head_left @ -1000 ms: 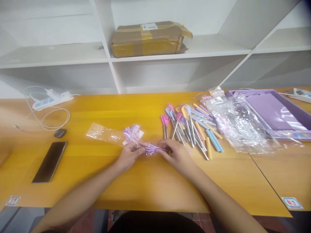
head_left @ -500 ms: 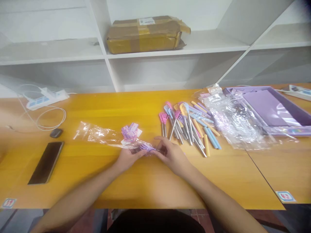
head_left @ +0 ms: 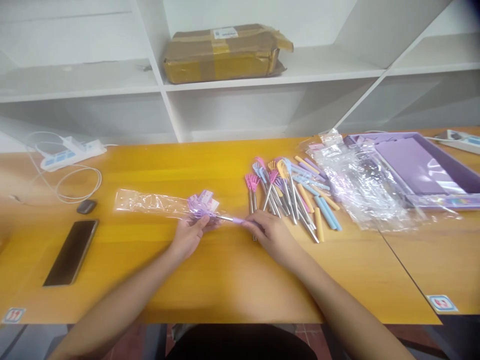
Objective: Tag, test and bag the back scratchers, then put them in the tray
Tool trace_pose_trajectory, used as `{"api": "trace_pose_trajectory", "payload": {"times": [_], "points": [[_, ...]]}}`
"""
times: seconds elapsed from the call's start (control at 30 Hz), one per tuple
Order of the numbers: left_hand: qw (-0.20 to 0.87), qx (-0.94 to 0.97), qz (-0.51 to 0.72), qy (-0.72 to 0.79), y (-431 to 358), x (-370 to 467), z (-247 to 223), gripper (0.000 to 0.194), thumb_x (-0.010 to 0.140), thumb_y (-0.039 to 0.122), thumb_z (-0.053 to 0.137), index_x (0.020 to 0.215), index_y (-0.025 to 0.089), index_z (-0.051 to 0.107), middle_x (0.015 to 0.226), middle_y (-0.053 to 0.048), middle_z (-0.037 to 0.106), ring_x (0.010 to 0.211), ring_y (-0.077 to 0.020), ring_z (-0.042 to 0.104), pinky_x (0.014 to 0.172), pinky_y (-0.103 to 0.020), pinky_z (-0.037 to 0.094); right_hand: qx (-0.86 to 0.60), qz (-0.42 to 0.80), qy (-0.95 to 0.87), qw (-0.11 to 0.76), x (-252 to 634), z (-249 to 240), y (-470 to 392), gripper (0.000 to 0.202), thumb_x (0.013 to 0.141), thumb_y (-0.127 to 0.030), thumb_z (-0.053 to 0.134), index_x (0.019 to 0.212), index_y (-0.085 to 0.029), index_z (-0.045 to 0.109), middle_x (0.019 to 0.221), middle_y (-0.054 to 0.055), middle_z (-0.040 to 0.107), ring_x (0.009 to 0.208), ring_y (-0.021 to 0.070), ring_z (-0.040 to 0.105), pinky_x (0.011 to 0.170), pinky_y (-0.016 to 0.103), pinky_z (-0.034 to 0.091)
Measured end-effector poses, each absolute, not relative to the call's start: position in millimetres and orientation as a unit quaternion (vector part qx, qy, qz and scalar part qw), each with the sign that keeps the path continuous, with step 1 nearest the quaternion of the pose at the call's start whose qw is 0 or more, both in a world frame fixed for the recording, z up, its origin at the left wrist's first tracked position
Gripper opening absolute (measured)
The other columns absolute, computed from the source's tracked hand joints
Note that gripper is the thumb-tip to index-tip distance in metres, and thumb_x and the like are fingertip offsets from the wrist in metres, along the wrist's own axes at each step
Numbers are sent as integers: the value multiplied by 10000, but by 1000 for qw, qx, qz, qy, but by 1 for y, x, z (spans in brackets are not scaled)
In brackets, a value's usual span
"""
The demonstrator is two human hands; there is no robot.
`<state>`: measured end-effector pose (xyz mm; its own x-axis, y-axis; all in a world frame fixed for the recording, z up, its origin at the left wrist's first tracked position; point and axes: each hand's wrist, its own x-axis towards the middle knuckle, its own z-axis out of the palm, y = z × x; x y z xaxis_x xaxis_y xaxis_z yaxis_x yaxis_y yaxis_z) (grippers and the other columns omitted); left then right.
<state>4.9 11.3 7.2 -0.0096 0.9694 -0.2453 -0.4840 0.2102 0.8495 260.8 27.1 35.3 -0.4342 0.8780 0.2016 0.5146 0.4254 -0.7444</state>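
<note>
White shelves back the tabletop. Between its front and back edges I hold the purple scratcher, left hand pinched on its claw and the clear bag, right hand clamped on its handle. Cards lie just behind, more scratchers rightward.

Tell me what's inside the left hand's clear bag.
A purple claw head and part of its metal rod appear inside; whatever the left hand covers cannot be seen.

No text reads clearly — red characters blur on the lower-left sticker and lower-right sticker; the carton label's print, upper middle — too small.
</note>
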Motion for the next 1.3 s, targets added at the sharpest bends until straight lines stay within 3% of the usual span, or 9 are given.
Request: {"api": "trace_pose_trajectory", "payload": {"times": [0.2, 0.3, 0.43, 0.53, 0.63, 0.77, 0.87, 1.07, 1.3], "points": [[645, 347, 513, 448, 8, 6, -3, 382, 756, 435, 961, 936, 132, 814, 918, -110, 854, 831, -268, 822, 875, -440, 682, -428, 304, -789, 318, 256, 30, 24, 204, 1095, -343, 585, 985, -203, 685, 855, 43, 654, 740, 174, 610, 672, 304, 453], [633, 407, 456, 474, 2, 10, -7, 348, 801, 443, 918, 941, 136, 832, 901, -108, 851, 813, -255, 811, 858, -411, 672, -428, 309, -773, 353, 249, 26, 17, 103, 1053, -289, 642, 999, -210, 603, 865, 27, 603, 734, 163, 566, 651, 291, 441], [622, 467, 406, 480, -7, 18, -2, 295, 836, 436, 878, 882, 149, 828, 834, -92, 827, 786, -236, 781, 816, -367, 645, -397, 329, -755, 405, 236, 23, 1, 131, 1022, -182, 612, 1019, -231, 491, 963, 33, 535, 791, 160, 549, 669, 285, 462], [619, 478, 424, 458, -10, 22, 2, 275, 842, 417, 877, 852, 155, 793, 827, -74, 797, 803, -223, 756, 788, -335, 619, -347, 357, -763, 413, 230, 25, -10, 187, 997, -114, 582, 1080, -238, 470, 1080, 72, 505, 903, 183, 564, 711, 302, 506], [635, 440, 464, 433, -9, 20, -1, 277, 859, 396, 872, 952, 160, 760, 827, -51, 776, 784, -198, 740, 781, -321, 600, -312, 375, -769, 413, 233, 30, -11, 278, 972, -63, 562, 1171, -241, 483, 1170, 107, 496, 939, 190, 579, 698, 305, 543], [643, 363, 516, 433, -5, 14, -10, 385, 836, 386, 902, 1092, 169, 713, 793, -21, 758, 715, -167, 726, 738, -296, 582, -283, 323, -794, 430, 241, 36, 1, 287, 1000, -15, 532, 1167, -248, 545, 1116, 84, 590, 1014, 194, 638, 834, 347, 588], [646, 352, 523, 430, -3, 12, -12, 400, 831, 375, 909, 1101, 173, 693, 778, -11, 751, 707, -159, 723, 729, -286, 576, -261, 289, -811, 436, 244, 36, 7, 287, 1019, -14, 564, 1188, -244, 600, 1103, 73, 651, 1048, 185, 672, 890, 344, 591], [643, 433, 470, 422, -10, 17, -1, 389, 849, 368, 886, 1111, 180, 668, 807, -10, 733, 696, -161, 714, 721, -293, 579, -249, 270, -820, 439, 243, 33, 4, 241, 1005, -62, 659, 1162, -245, 660, 1042, 59, 704, 967, 179, 700, 825, 326, 596], [708, 533, 299, 355, -26, 23, 6, 166, 970, 313, 716, 889, 175, 673, 803, -35, 695, 784, -177, 679, 775, -305, 546, -278, 308, -812, 410, 240, 30, -2, 162, 1007, -190, 714, 1154, -247, 677, 1052, 76, 655, 951, 201, 671, 793, 355, 596]]}}
